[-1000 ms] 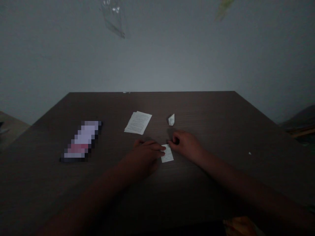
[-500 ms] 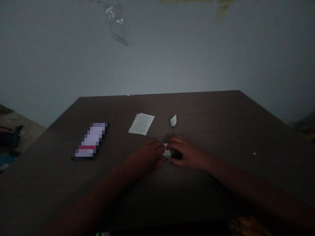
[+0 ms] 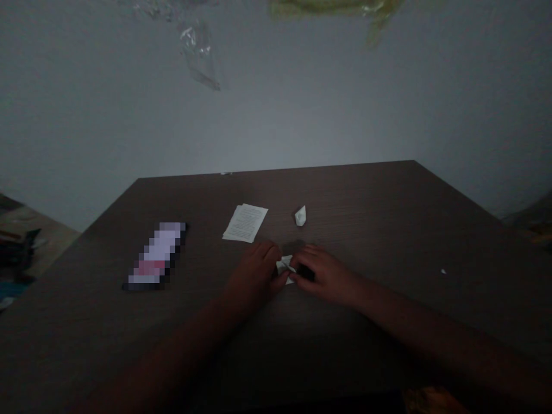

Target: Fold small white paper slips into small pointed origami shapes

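Observation:
Between my two hands, low over the middle of the table, is a small folded piece of paper (image 3: 285, 263). My left hand (image 3: 259, 270) grips its left side, with the fingers curled over the top and the thumb at the near edge. My right hand (image 3: 319, 269) pinches the paper's right side between thumb and fingers. Part of the paper is hidden under the fingers. Just beyond my hands stands a small folded paper shape (image 3: 301, 216) with a pointed top. To its left lies a stack of printed paper sheets (image 3: 245, 223).
A phone (image 3: 157, 253) with a blurred-out screen lies on the left of the dark wooden table (image 3: 362, 201). A tiny white scrap (image 3: 443, 271) is at the right. Behind the table rises a pale wall (image 3: 302, 109) with clear and yellowish tape on it.
The paper's visible fold has changed: a raised flap now shows between my fingers. My left thumb has shifted on the near edge. The whole view has tilted slightly upward.

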`<state>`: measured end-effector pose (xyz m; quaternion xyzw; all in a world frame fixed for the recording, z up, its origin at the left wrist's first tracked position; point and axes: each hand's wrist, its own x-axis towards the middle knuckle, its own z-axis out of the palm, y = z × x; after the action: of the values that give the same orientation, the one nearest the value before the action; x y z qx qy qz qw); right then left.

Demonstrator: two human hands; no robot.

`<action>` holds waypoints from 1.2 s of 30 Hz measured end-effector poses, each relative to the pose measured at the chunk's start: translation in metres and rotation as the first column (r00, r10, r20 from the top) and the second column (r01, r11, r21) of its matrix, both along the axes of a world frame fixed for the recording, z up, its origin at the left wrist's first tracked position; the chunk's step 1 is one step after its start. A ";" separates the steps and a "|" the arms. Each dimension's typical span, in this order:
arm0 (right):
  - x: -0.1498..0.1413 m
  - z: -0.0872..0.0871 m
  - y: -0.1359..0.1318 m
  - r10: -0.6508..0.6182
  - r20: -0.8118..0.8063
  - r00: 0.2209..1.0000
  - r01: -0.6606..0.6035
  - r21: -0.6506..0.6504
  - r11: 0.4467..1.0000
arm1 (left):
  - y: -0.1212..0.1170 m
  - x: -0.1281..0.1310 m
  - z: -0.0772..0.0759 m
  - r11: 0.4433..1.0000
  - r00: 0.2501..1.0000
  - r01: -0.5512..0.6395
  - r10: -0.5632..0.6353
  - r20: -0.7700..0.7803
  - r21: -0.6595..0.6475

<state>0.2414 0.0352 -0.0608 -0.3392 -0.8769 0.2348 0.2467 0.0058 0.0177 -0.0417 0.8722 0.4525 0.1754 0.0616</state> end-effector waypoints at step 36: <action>0.032 0.018 0.020 0.073 0.158 0.985 -0.112 0.251 0.961 | 0.014 -0.007 -0.002 0.987 0.991 0.133 -0.134 -0.005 -0.094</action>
<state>0.2734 0.0551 -0.0423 -0.2788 -0.9308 0.1037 0.2122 -0.0015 0.0313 -0.0442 0.8976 0.4012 0.1445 0.1112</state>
